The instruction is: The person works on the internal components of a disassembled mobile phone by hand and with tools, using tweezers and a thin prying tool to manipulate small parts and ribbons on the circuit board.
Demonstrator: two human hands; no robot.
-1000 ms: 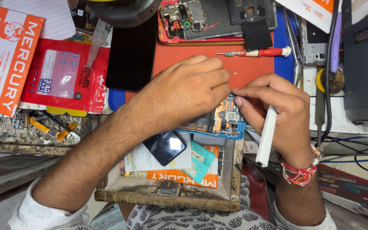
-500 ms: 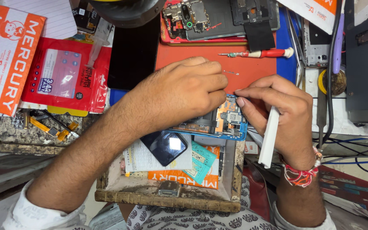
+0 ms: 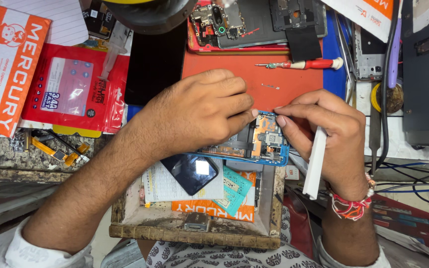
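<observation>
My left hand (image 3: 199,111) pins down the opened blue phone (image 3: 261,144) on the orange mat (image 3: 294,82), just below the red screwdriver (image 3: 299,64); right hand (image 3: 326,134) grip is pinched around a white tool (image 3: 315,164).

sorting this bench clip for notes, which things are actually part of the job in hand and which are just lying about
In use:
- opened blue phone, circuit board exposed
- left hand, pressing down on it
- right hand, fingertips at the board
- white tool, in the right hand

Lying about:
- red-handled screwdriver on the orange mat
- second opened phone
- red packet
- dark glass panel in the wooden tray
</observation>
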